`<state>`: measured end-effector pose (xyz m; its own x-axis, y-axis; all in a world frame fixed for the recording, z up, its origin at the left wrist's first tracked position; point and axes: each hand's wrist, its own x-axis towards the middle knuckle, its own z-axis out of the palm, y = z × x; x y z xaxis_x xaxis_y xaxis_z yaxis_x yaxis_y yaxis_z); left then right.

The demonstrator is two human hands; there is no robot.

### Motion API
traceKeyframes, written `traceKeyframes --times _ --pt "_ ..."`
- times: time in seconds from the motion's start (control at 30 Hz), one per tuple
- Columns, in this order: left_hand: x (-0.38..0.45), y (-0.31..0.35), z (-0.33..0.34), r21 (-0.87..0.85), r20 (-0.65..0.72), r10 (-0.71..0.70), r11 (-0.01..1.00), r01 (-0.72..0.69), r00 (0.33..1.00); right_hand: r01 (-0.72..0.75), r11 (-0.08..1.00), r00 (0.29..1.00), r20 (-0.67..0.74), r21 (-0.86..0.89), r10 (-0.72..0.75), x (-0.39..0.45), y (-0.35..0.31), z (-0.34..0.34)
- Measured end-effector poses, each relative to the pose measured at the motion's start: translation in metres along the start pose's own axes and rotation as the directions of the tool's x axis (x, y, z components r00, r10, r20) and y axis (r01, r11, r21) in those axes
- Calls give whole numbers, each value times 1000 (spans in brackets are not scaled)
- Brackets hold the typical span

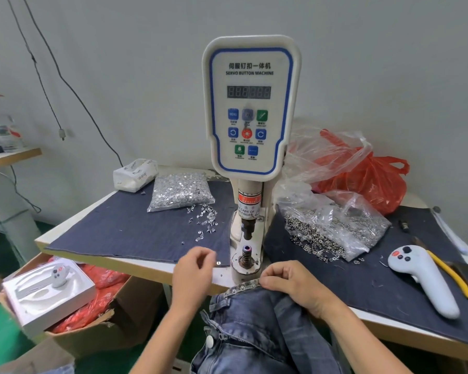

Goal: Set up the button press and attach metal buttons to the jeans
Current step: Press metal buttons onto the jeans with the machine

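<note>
Jeans (pixel 257 327) lie in the person's lap below the button press (pixel 250 136), their waistband edge pinched by the curled fingers of the right hand (pixel 289 280) just beside the press's lower die (pixel 247 252). The left hand (pixel 193 271) hovers at the table edge, fingers loosely curled around nothing visible. Two clear bags of metal parts (pixel 179 191) (pixel 333 228) flank the press, with one white handheld controller (pixel 422 279) at right.

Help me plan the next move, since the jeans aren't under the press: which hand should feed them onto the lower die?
Right, probably. The right hand already pinches the jeans at their studded edge, just below the lower die. The left hand is off the fabric.
</note>
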<state>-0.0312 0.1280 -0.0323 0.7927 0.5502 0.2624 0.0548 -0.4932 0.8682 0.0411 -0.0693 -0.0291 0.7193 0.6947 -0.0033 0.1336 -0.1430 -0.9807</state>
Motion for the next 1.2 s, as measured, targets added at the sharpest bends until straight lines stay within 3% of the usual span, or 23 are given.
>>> traceKeyframes --times 0.07,0.17,0.5,0.57,0.63,0.7,0.8,0.97,1.2 --pt "14 -9 -7 186 1 -8 983 8 1000 3 1000 1000 -3 -1 -3 0 0 0" --pt "25 -13 -7 362 127 19 930 -64 992 10 1000 1000 -11 -1 -10 0 0 1" --pt "24 -8 0 413 177 39 904 -110 983 23 1000 1000 11 8 -23 -1 1 0" --pt "24 -4 0 322 118 71 941 -106 990 23 1000 1000 9 -1 -23 -1 1 0" --pt "24 5 0 68 71 74 995 -79 995 20 1000 1000 6 -1 -20 -1 2 -1" --pt "22 18 2 -150 99 102 985 -87 990 18 1000 1000 7 -5 -18 0 2 -1" --pt "18 33 7 -276 142 161 954 -117 977 16 1000 1000 11 -3 -16 0 1 -1" --pt "13 34 13 -270 166 187 953 -138 968 11 1000 1000 11 6 -11 0 2 -1" --pt "13 36 19 -74 131 287 957 -279 949 6 1000 1000 12 8 -6 -1 2 -1"
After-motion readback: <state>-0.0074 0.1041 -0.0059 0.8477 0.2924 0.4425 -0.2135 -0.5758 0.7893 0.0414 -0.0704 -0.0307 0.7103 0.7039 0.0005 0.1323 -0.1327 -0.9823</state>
